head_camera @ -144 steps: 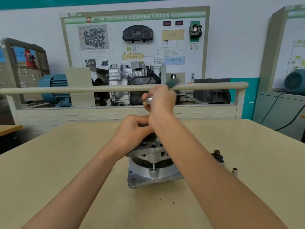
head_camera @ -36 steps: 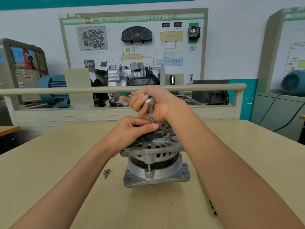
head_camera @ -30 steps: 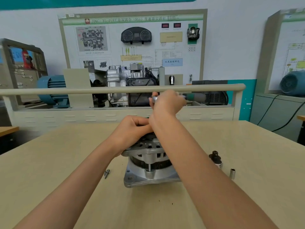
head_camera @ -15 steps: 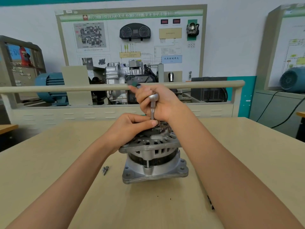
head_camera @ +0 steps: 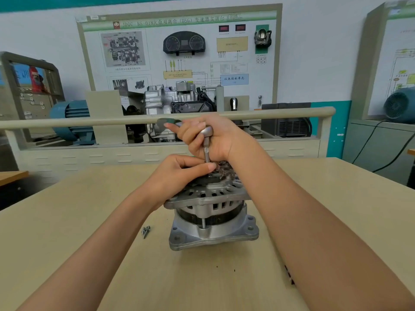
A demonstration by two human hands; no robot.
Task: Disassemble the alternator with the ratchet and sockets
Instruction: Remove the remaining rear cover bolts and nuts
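A silver alternator [head_camera: 211, 216] stands upright on the beige table [head_camera: 67, 232], its square flange down. My right hand [head_camera: 215, 138] grips the ratchet [head_camera: 207, 131], whose green handle points left. The socket extension [head_camera: 206, 153] runs straight down from the ratchet head onto the alternator's top. My left hand [head_camera: 177, 171] rests on the alternator's top, with thumb and fingers pinching the lower end of the extension. The fastener under the socket is hidden by my fingers.
Two loose screws [head_camera: 146, 231] lie on the table left of the alternator. A small dark part [head_camera: 289, 277] peeks out under my right forearm. A beige rail [head_camera: 67, 123] and a training stand with a gearbox [head_camera: 179, 102] stand behind the table.
The ratchet handle has been swinging back and forth; from half a second ago to now it stays pointed left and my hands hold the same grip. The view shifted slightly.
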